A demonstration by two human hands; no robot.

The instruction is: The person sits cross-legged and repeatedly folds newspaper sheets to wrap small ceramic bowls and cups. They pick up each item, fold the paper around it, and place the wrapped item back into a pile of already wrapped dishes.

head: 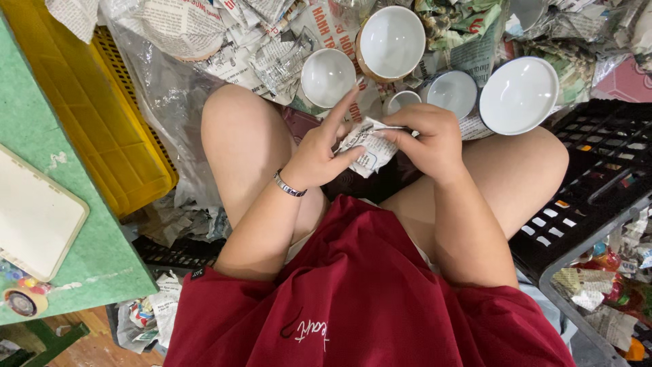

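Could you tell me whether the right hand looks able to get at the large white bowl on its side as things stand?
Probably yes: the right hand lies just below the large white bowl, nothing between, though it holds newspaper.

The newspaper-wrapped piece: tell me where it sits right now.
In the head view, the newspaper-wrapped piece is at centre, held over the lap between the left hand and right hand, just below the small white bowls.

Head cam, steep downward, close-up.
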